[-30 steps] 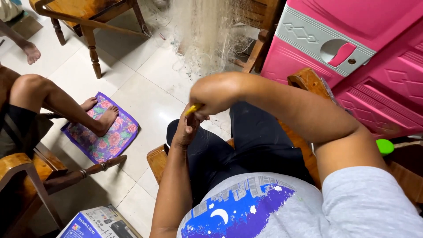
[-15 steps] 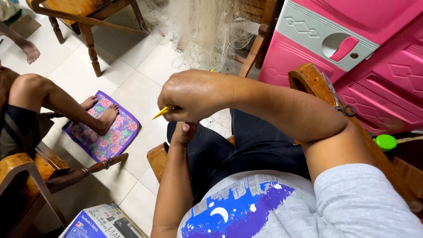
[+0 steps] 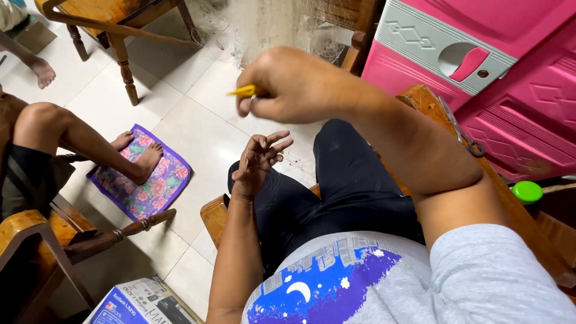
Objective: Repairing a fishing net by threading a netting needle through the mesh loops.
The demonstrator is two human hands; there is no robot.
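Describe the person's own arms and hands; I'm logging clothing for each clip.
Both hands are bare: the left hand and right hand wear no gloves, rings or watch. The forearms are uncovered. A short light-grey sleeve covers the right upper arm.

On pale floor tiles [image 3: 198, 114], a floral purple mat [image 3: 141, 183] under another person's bare foot [image 3: 146, 162]. Top left, a wooden chair [image 3: 114, 24]; a second wooden chair arm [image 3: 36, 231] at lower left. Right, a pink plastic cabinet [image 3: 516, 78] with grey trim, a green cap [image 3: 527, 192] just beside. Bottom edge, a blue printed box [image 3: 141, 303].
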